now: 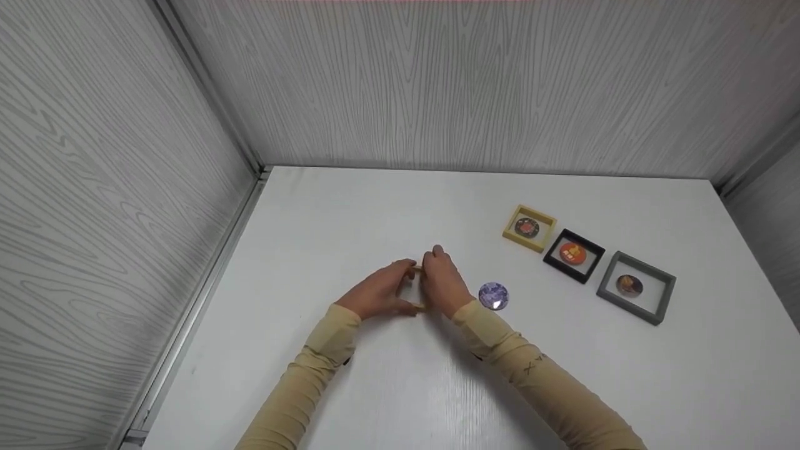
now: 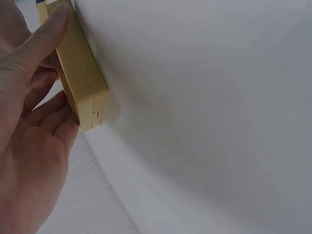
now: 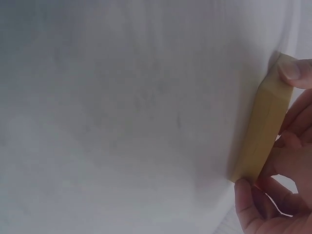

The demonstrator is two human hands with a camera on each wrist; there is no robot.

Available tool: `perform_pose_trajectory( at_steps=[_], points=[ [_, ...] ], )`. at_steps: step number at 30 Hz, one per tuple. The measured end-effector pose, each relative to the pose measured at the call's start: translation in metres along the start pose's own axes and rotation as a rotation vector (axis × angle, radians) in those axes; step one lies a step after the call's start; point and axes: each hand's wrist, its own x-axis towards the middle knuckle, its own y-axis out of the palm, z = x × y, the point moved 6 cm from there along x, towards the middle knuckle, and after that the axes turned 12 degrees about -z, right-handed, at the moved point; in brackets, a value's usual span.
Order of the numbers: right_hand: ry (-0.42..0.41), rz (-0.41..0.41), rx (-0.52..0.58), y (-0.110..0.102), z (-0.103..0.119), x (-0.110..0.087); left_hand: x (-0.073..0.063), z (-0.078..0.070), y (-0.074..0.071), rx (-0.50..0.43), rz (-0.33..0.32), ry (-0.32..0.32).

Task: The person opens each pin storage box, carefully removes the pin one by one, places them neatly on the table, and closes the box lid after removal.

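Note:
Between both hands, a small yellow square display frame (image 2: 83,68) stands near the middle of the white table. My left hand (image 1: 378,290) grips its left side, thumb and fingers spread to opposite edges. On the right side, my right hand (image 1: 442,284) holds the same frame with curled fingers and covers much of it. The left wrist view shows a seam and a small notch at one corner. In the right wrist view, a thumb and fingers hold the yellow frame (image 3: 263,124) at its ends. Beside the right wrist lies a shiny purple disc (image 1: 494,295).
To the right, a yellow frame (image 1: 509,236) with a dark round piece, a black frame (image 1: 565,270) with an orange one and a larger grey frame (image 1: 628,306) with a brown one lie diagonally. Wood-grain panels (image 1: 406,81) wall the white table (image 1: 300,219).

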Motion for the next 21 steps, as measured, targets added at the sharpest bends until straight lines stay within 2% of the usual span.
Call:
perform_pose_trajectory(
  at_steps=[6,15,21],
  points=[
    [-0.025,-0.012,-0.002,-0.003,-0.003,-0.001,0.000,-0.006,0.000,0.048,0.026,0.001],
    [0.066,0.025,0.087,-0.009,-0.019,-0.004,0.006,-0.023,-0.001,0.102,0.085,0.043],
    [0.082,-0.067,0.158,-0.029,-0.026,-0.004,0.017,-0.037,-0.013,0.143,0.121,0.078]
  ],
)
